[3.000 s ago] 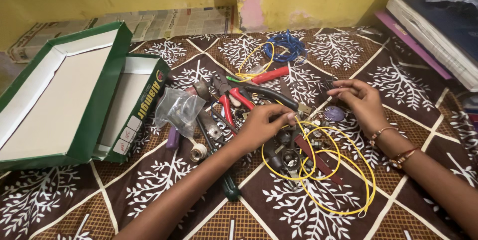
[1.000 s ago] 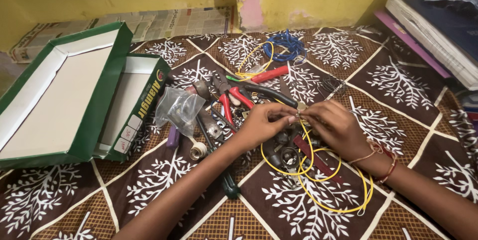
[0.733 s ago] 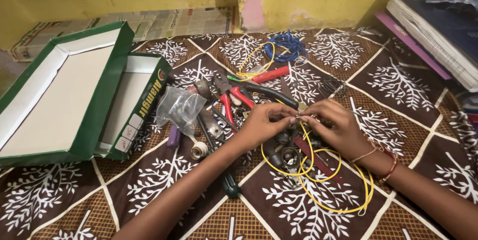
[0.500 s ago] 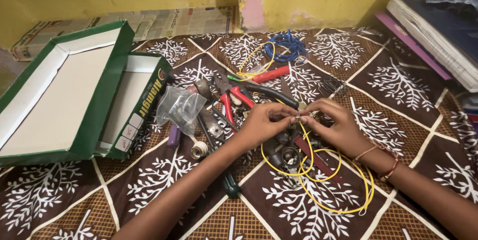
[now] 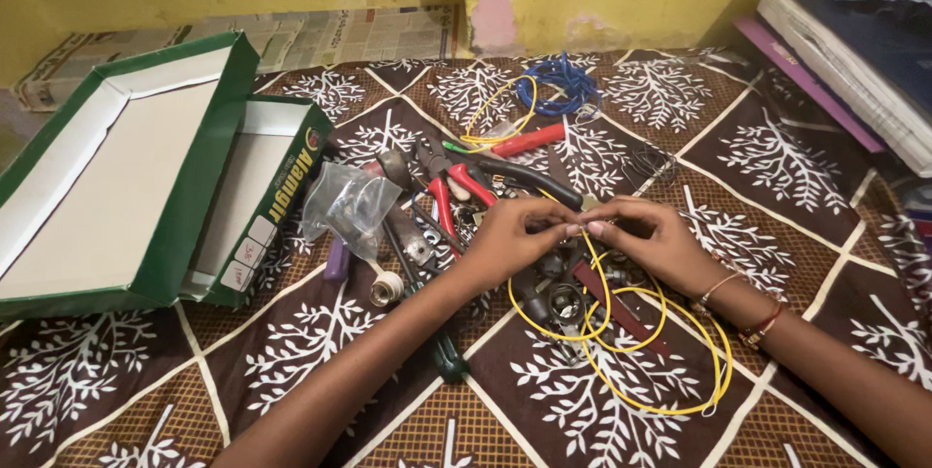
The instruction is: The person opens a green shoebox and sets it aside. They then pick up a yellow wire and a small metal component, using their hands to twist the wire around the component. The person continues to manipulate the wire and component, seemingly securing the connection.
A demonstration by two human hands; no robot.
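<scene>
Both hands meet over the heap of tools, and the thing between them is the yellow wire (image 5: 636, 351). The left hand (image 5: 510, 240) and the right hand (image 5: 646, 245) come together fingertip to fingertip just right of the red-handled pliers (image 5: 456, 191), and both seem to pinch the same short stretch of the wire's upper end, thumbs against forefingers, the other fingers curled in; which fingertip actually bears on the wire is too small to make out. From that pinch the wire runs down and away from the pliers toward the person, falling into several loose loops that lie flat on the patterned cloth (image 5: 825, 196) beneath the right wrist. So the free length lies below and to the right of the pinch, on the right hand's side, while the held end points roughly across, from one hand to the other. The right hand is the nearer to the loops; the left hand is the nearer to the pliers and to the small metal parts (image 5: 563, 298) lying under the wire. Left of the pliers are a crumpled clear bag (image 5: 349, 206) and, farther left, an open green box (image 5: 126, 177). Beyond the pliers, toward the wall, lies a coil of blue wire (image 5: 558, 84).
</scene>
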